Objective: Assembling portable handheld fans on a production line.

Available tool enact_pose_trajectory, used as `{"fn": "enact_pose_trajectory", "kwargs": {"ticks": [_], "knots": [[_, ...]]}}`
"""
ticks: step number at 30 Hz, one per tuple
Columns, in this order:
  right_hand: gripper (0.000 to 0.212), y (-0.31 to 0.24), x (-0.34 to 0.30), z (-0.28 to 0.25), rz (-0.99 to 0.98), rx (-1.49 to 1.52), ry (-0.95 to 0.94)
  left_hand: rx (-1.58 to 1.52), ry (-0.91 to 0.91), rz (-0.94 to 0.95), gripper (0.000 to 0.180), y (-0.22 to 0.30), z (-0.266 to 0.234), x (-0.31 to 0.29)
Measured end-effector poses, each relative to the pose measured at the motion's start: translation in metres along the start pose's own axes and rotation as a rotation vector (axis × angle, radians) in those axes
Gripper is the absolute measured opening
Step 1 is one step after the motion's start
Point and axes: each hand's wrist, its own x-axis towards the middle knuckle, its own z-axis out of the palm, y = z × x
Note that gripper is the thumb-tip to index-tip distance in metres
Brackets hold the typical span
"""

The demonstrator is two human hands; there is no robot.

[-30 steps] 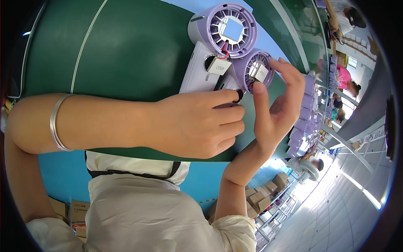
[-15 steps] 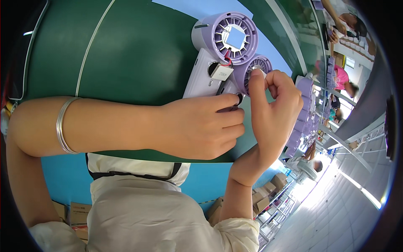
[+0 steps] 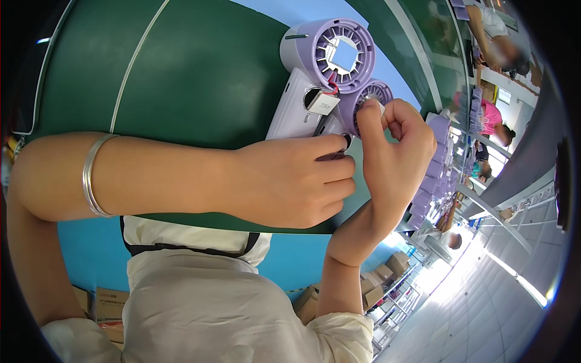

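Note:
A purple handheld fan [image 3: 302, 51] lies on the green work surface beyond my hands, its round head showing fins and a blue square pad [image 3: 344, 54]. From its pale handle a flat white square plate [image 3: 324, 104] hangs on red and black wires. Beside it lies a second purple handheld fan [image 3: 347, 111], partly covered. My left hand [image 3: 296, 178] is curled around this second fan's handle, its fingertips hidden. Over that fan's head, my right hand [image 3: 396, 151] pinches a small white piece [image 3: 379, 105] between thumb and forefinger; most of the piece is hidden.
Several purple fan parts [image 3: 431, 175] stand in a row to the right along the green table [image 3: 187, 72]. A light blue sheet [image 3: 396, 72] lies under the fans' far side. Co-workers [image 3: 493, 115] sit farther off to the right. Cardboard boxes [image 3: 396, 263] stand on racks below.
The view has shifted slightly. My left hand keeps its grip on the second fan, and my right hand still pinches the white piece at nearly the same spot.

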Motion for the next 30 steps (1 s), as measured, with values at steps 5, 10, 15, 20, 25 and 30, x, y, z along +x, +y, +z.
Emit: {"fn": "enact_pose_trajectory", "kwargs": {"ticks": [5, 10, 15, 20, 25, 30], "knots": [[0.038, 0.006, -0.003, 0.000, 0.000, 0.002, 0.049, -0.008, -0.002, 0.003, 0.012, 0.000, 0.001, 0.000], [0.018, 0.016, -0.002, -0.012, -0.033, 0.367, 0.113, 0.016, 0.001, 0.009, 0.012, 0.000, 0.002, 0.001], [0.046, 0.010, 0.002, -0.008, -0.753, -0.013, 0.083, 0.032, 0.025, 0.013, 0.011, 0.001, 0.002, 0.002], [0.045, -0.004, 0.019, -0.015, -0.976, -0.179, -0.070, 0.063, 0.038, 0.007, 0.010, 0.000, -0.002, 0.002], [0.047, -0.012, 0.026, -0.018, -0.947, -0.117, -0.236, 0.092, 0.015, 0.012, 0.011, 0.000, -0.002, 0.001], [0.044, -0.013, 0.029, -0.015, -0.973, -0.191, -0.221, 0.109, 0.049, 0.005, 0.012, 0.001, 0.002, 0.000]]}}
